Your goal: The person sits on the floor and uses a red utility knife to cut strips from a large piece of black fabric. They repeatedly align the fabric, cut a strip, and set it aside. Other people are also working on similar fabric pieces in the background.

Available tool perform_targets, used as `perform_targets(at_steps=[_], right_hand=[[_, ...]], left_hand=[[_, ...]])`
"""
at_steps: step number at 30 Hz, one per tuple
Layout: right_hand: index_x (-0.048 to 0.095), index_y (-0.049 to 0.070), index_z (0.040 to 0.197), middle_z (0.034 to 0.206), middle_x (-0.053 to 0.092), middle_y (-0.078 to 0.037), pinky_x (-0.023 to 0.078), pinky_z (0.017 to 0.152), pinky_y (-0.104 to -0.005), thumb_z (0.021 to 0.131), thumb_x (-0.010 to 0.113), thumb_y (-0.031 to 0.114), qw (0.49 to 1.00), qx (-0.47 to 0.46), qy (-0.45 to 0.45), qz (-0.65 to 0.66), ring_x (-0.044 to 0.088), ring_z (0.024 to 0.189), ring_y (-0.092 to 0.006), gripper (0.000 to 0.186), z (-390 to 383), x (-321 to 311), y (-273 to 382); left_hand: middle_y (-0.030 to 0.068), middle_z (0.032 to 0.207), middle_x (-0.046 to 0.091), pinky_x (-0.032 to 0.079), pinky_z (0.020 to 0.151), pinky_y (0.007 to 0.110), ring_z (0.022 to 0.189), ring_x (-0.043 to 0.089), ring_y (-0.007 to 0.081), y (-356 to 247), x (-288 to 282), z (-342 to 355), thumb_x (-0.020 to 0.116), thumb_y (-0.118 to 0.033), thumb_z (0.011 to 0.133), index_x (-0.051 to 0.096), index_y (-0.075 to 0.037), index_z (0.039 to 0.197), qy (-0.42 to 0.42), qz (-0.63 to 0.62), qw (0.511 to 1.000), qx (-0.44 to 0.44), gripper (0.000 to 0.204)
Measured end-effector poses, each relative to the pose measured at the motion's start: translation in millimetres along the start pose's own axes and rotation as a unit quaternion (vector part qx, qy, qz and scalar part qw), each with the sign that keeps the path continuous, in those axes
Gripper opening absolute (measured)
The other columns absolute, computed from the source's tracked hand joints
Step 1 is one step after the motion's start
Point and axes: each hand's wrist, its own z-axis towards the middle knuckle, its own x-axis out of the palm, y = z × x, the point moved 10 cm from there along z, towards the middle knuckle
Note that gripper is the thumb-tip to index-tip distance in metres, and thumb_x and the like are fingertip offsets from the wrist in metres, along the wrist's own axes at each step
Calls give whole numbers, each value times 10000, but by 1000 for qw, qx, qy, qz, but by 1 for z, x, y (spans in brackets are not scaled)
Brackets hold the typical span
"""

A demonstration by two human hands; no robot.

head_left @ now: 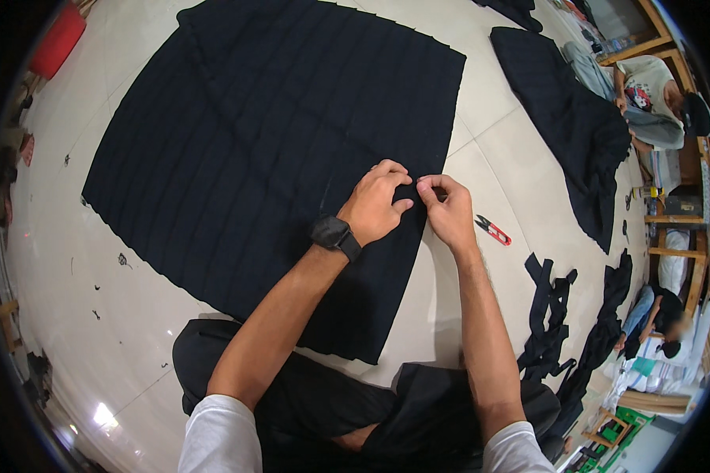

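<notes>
A large black pleated cloth [276, 118] lies spread over the pale tiled floor. My left hand [375, 203], with a black watch on its wrist, rests on the cloth near its right edge. Its thumb stands apart from the fingers, and nothing shows in them. Close beside it, my right hand [448, 211] pinches thumb and forefinger together at the cloth's right edge. Whatever lies in that pinch is too small to make out. Red-handled thread snips [493, 229] lie on the floor just right of my right hand.
Another black cloth [568, 118] lies to the right, with black fabric strips [551, 315] below it. Two people [647, 94] sit along the right side by wooden frames [678, 236]. A red container [59, 39] stands far left. Thread scraps [124, 258] dot the floor.
</notes>
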Motion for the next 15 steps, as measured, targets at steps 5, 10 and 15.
perform_targets(at_steps=[5, 10, 15], right_hand=[[731, -42, 1020, 926, 739, -138, 522, 751, -333, 950, 666, 155, 999, 6, 9, 33, 663, 826, -190, 219, 0, 1, -1], [707, -42, 1115, 1115, 729, -151, 536, 821, -331, 979, 650, 151, 995, -46, 37, -86, 692, 948, -220, 243, -15, -35, 36], [691, -41, 1072, 1177, 708, -202, 530, 960, -414, 968, 657, 130, 962, -127, 18, -239, 700, 1073, -340, 203, -111, -199, 117]], left_hand=[[127, 1044, 717, 534, 899, 425, 1030, 667, 340, -6, 10, 2, 728, -74, 880, 753, -18, 1013, -39, 47, 998, -3, 147], [128, 964, 711, 528, 850, 418, 951, 673, 332, -6, 5, 5, 711, -80, 888, 715, -34, 926, -54, 41, 998, -16, 60], [138, 947, 705, 525, 837, 441, 928, 667, 354, -39, -2, -1, 687, -101, 906, 710, -53, 911, -84, 122, 987, 65, 53]])
